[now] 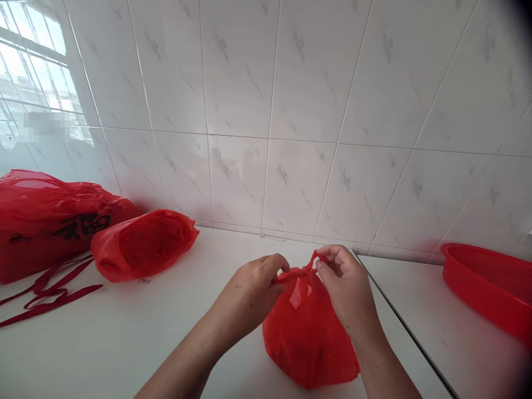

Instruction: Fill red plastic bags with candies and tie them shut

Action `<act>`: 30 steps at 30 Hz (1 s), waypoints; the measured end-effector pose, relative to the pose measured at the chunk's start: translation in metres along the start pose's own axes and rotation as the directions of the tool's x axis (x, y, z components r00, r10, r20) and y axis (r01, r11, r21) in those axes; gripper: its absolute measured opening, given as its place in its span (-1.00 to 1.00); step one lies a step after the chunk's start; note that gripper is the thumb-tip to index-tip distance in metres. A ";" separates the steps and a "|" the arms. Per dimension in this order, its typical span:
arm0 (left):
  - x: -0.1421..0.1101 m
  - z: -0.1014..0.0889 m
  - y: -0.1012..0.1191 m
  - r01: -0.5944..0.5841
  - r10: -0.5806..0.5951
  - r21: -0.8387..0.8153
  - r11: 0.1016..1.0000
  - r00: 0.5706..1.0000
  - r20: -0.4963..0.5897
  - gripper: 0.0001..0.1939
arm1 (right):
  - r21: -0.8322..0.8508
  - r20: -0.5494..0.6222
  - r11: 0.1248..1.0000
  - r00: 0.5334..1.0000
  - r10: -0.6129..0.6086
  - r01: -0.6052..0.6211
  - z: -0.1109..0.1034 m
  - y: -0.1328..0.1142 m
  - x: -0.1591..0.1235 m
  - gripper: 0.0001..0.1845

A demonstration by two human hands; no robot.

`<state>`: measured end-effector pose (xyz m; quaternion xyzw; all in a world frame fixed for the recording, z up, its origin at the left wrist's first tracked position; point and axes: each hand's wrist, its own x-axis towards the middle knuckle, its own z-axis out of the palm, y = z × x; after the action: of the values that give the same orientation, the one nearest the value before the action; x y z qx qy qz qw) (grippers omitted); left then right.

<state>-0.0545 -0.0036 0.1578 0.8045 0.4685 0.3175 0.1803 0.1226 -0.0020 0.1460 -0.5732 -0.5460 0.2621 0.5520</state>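
Observation:
A full red plastic bag (310, 338) stands on the white countertop in front of me, gathered and twisted together at its top. My left hand (260, 285) pinches one twisted end of the bag between thumb and fingers, on the left of the gathered neck. On the other side, my right hand (343, 277) grips the second twisted end, which sticks up a little. A short loose flap of plastic hangs in front of the neck. What the bag holds cannot be made out through the plastic.
At the left lies a large red bag (54, 227) with black lettering and dark red straps (62, 296). Beside it rests an open-mouthed red plastic bag (145, 246). A red plastic basin (486, 282) stands at the right, past a dark seam (405, 324) in the countertop (137, 338). Tiled wall (236, 177) closes off the back.

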 end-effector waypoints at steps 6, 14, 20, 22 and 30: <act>-0.017 -0.012 -0.024 -0.036 0.017 0.094 0.995 0.981 0.195 -0.86 | -0.313 -0.154 0.950 0.987 -0.055 0.004 -0.006 0.057 0.036 -0.70; -0.039 -0.014 -0.046 0.102 -0.112 0.047 0.994 0.946 0.304 -0.87 | -0.312 -0.140 0.943 0.988 0.071 -0.112 -0.018 0.098 0.056 -0.74; -0.030 -0.010 -0.044 0.245 -0.217 -0.193 0.950 0.964 0.155 -0.85 | 0.039 0.180 0.964 0.951 0.251 -0.262 -0.030 0.095 0.056 -0.56; -0.024 -0.008 -0.043 0.248 -0.223 -0.269 0.931 0.967 0.119 -0.85 | 0.154 0.347 0.928 0.898 0.269 -0.338 -0.029 0.091 0.052 -0.50; 0.002 0.006 -0.036 0.226 -0.202 -0.617 0.754 0.973 0.110 -0.84 | 0.305 0.637 0.897 0.769 0.056 -0.319 -0.003 0.054 0.024 -0.39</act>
<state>-0.0727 0.0156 0.1333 0.6456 0.4221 0.4174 0.4805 0.1499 0.0305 0.1044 -0.3854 -0.5688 0.5936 0.4189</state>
